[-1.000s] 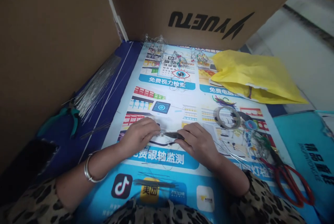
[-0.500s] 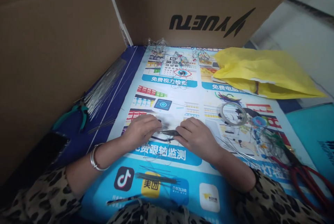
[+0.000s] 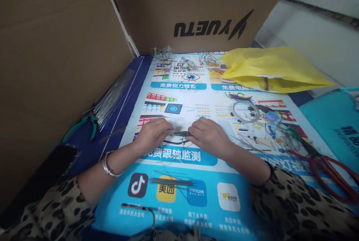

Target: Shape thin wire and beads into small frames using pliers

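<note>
Near the middle of the printed sheet (image 3: 179, 162), my right hand (image 3: 209, 136) is closed around dark, slim tweezers (image 3: 181, 133). Their pointed end reaches left to the fingertips of my left hand (image 3: 153, 134). Those fingertips are pinched together on what looks like thin wire, mostly hidden. Fine wire strands with small beads (image 3: 183, 145) hang just below and between the hands. Closer to me lies a bundle of short dark wires (image 3: 174, 182).
Teal-handled pliers (image 3: 81, 128) and long silvery wires (image 3: 114, 97) lie at left beside a black phone-like slab (image 3: 57, 164). To the right are a wire coil (image 3: 246, 111), red-handled scissors (image 3: 333, 175) and a yellow bag (image 3: 276, 69). Cardboard walls (image 3: 179, 1) stand behind.
The camera view has shifted a little, bringing more of the sheet's near edge into sight. My hands keep almost the same pose, the tweezers still between them.
</note>
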The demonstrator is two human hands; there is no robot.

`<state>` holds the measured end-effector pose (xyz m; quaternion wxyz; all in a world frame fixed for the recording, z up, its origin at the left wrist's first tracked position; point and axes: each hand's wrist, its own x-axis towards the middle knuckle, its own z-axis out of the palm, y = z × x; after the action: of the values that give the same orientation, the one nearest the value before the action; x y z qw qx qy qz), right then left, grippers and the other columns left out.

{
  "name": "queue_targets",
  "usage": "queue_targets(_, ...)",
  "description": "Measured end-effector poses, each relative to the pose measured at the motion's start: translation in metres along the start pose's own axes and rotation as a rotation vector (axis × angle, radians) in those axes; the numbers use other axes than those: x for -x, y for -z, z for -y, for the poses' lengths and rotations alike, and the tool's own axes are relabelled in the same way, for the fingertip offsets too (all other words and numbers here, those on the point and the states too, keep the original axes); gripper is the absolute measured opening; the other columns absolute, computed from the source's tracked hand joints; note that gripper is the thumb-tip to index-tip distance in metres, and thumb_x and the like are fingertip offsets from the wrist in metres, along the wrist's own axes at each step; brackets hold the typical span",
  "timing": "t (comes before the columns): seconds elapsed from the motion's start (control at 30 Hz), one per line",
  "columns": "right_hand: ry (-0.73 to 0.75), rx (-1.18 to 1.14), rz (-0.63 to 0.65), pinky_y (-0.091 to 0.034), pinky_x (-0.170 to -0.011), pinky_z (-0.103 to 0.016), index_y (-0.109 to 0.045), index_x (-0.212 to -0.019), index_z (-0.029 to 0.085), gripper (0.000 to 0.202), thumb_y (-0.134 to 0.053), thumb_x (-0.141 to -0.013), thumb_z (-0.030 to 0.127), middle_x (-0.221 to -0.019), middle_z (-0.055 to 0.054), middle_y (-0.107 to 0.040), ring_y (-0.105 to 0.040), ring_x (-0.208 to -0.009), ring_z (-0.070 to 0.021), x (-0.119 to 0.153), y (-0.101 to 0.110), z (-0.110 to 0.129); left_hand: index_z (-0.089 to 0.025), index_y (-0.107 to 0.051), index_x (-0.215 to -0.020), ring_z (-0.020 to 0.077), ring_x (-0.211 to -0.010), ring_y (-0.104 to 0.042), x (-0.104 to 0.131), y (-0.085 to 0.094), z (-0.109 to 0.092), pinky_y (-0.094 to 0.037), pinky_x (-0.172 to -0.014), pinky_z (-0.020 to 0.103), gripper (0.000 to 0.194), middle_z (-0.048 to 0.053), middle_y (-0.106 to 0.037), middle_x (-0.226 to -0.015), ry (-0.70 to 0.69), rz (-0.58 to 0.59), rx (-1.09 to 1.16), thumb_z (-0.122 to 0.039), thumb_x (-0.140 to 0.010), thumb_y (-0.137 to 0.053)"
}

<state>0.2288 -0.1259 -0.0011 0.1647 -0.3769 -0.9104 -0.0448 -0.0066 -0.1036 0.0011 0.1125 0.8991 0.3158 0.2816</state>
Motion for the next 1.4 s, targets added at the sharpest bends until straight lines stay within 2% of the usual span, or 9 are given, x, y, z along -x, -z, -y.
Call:
queue_targets(0.2, -0.048, -0.004, 0.032, -0.033, -0.071, -0.03, -0.06, -0.083, 0.018, 0.024, -0.049, -0.088, 0.039, -0.083, -0.005, -0.058, -0.045, -0.082, -0.0183, -0.003, -0.002, 0.001, -0.017, -0.056, -0.092, 0.013, -0.072, -0.057, 0.003, -0.001, -0.001, -0.044, -0.066, 0.025, 0.01, 0.002, -0.062, -0.077, 0.069, -0.026, 0.036, -0.022, -0.089, -0.048)
queue_targets(0.47, -0.054, -0.114, 0.046, -0.033, -0.071, -0.031, -0.062, -0.085, 0.018, 0.025, -0.05, -0.088, 0.039, -0.085, -0.006, -0.059, -0.046, -0.082, -0.0186, -0.006, 0.002, -0.002, -0.017, -0.057, -0.088, 0.0117, -0.071, -0.056, 0.002, 0.003, -0.001, -0.044, -0.064, 0.023, 0.011, 0.001, -0.06, -0.075, 0.135, -0.048, 0.106, -0.018, -0.09, -0.046)
queue_targets(0.63, -0.049, -0.097, 0.06, -0.033, -0.069, -0.03, -0.062, -0.084, 0.018, 0.024, -0.051, -0.087, 0.039, -0.085, -0.006, -0.059, -0.046, -0.082, -0.0186, -0.007, 0.003, -0.002, -0.016, -0.056, -0.085, 0.0112, -0.072, -0.056, 0.005, 0.004, -0.001, -0.044, -0.065, 0.023, 0.011, 0.001, -0.06, -0.074, 0.139, -0.042, 0.156, -0.016, -0.089, -0.046)
queue_targets(1.2, -0.014, -0.166, 0.048, -0.034, -0.071, -0.03, -0.063, -0.086, 0.018, 0.024, -0.05, -0.088, 0.038, -0.085, -0.005, -0.059, -0.045, -0.083, -0.018, -0.007, 0.003, -0.006, -0.016, -0.057, -0.084, 0.0114, -0.07, -0.056, 0.007, 0.007, -0.007, -0.045, -0.063, 0.022, 0.012, 0.002, -0.061, -0.074, 0.145, -0.032, 0.125, -0.017, -0.089, -0.046)
queue_targets(1.4, -0.004, -0.192, 0.04, -0.034, -0.072, -0.03, -0.063, -0.088, 0.017, 0.024, -0.051, -0.087, 0.038, -0.086, -0.005, -0.06, -0.047, -0.084, -0.0176, -0.005, 0.003, -0.008, -0.016, -0.058, -0.083, 0.0112, -0.069, -0.057, 0.005, 0.006, -0.007, -0.044, -0.063, 0.022, 0.01, 0.001, -0.062, -0.073, 0.197, -0.025, 0.086, -0.018, -0.088, -0.049)
